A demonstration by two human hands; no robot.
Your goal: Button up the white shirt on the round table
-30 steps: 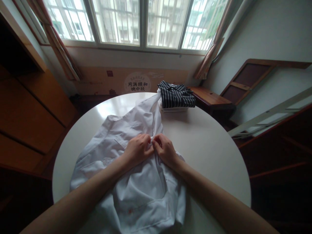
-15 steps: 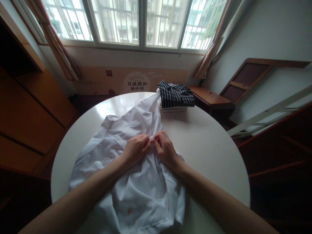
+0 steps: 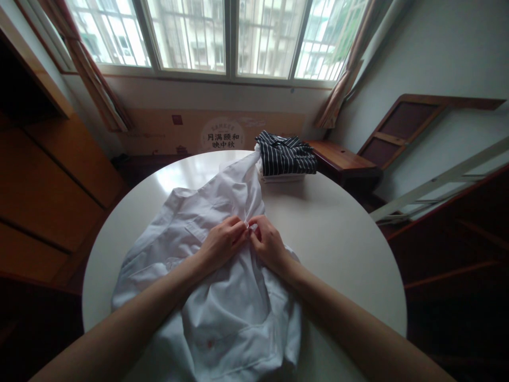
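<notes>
A white shirt lies spread and rumpled on the round white table. My left hand and my right hand meet over the shirt's front opening near the table's middle. Both hands pinch the fabric edges there, fingertips almost touching. What sits between the fingertips is too small to make out. One sleeve or edge of the shirt runs up toward the far side of the table.
A folded dark striped garment rests on a white folded item at the table's far edge. Behind are a printed cardboard box, windows with curtains, wooden cabinets on the left and a wooden frame on the right.
My hands stay at the same spot on the shirt's front; the fingers have shifted slightly and closed in toward each other.
</notes>
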